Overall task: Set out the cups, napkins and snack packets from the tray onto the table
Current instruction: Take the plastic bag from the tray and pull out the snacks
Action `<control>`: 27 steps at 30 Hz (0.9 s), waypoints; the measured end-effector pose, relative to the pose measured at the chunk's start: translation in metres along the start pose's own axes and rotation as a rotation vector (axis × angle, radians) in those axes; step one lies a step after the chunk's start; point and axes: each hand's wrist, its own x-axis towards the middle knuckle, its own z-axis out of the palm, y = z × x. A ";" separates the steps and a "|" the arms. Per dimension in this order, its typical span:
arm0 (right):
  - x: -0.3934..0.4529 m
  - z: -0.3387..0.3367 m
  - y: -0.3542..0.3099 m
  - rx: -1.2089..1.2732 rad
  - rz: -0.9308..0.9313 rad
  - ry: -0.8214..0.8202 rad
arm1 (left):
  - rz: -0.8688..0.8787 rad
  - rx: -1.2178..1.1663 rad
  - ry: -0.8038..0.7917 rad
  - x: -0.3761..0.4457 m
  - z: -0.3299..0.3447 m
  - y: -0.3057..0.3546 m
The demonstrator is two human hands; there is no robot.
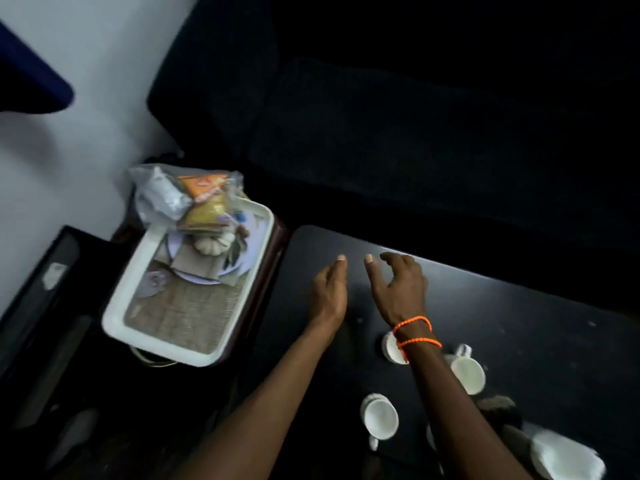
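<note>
A white tray (121,317) with a printed picture inside rests on a small stand left of the black table (519,323). At its far end lies a clear plastic bag of snack packets (194,195), orange and yellow. Three white cups stand on the table: one (379,419) near me, one (467,372) to its right, and one (391,348) partly behind my right wrist. White napkins (564,455) lie at the bottom right. My left hand (330,289) and right hand (398,285) hover over the table's far left part, fingers apart, holding nothing.
A dark sofa (415,133) fills the space behind the table. A black box or case (45,289) sits on the floor left of the tray. A pale wall (86,98) rises at the upper left. Orange bands circle my right wrist.
</note>
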 end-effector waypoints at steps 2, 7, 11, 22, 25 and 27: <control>0.006 0.025 -0.033 -0.018 -0.071 -0.071 | 0.006 -0.040 0.076 0.022 -0.036 0.010; 0.025 0.082 -0.106 -0.053 -0.306 -0.201 | 0.035 -0.066 0.239 0.066 -0.117 0.029; 0.041 0.117 -0.155 0.011 -0.318 -0.338 | 0.026 -0.035 0.375 0.094 -0.180 0.047; 0.112 0.167 -0.264 0.688 0.416 -0.580 | -0.285 -0.468 0.230 0.161 -0.284 0.073; 0.116 0.172 -0.275 0.801 0.521 -0.703 | -0.307 -0.568 0.189 0.164 -0.285 0.078; 0.115 0.174 -0.278 0.847 0.560 -0.749 | -0.323 -0.618 0.175 0.169 -0.286 0.076</control>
